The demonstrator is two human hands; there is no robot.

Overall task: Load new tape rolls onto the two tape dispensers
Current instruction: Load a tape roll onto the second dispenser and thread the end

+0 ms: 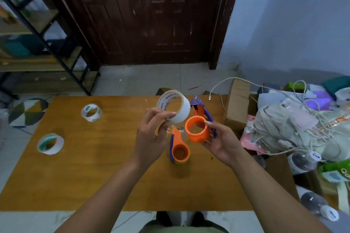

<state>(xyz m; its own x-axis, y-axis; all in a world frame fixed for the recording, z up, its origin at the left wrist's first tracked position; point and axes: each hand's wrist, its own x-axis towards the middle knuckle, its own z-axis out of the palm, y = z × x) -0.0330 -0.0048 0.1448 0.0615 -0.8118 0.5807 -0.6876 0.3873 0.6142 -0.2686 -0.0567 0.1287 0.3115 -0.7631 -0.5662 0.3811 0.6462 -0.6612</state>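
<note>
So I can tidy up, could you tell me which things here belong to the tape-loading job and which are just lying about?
For the job: white tape roll in the left hand; orange dispenser in the right hand; second dispenser, clear tape roll and green-cored tape roll on the table.
Lying about: cardboard box, grey cloth, plastic bottles.

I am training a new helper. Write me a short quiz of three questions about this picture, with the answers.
1. True or false: the left hand holds the white tape roll.
2. How many tape rolls lie on the table? A) one B) two C) three
3. Fill in: the right hand holds an orange ____.
Key: 1 true; 2 B, the clear roll and the green-cored roll; 3 dispenser.
</note>
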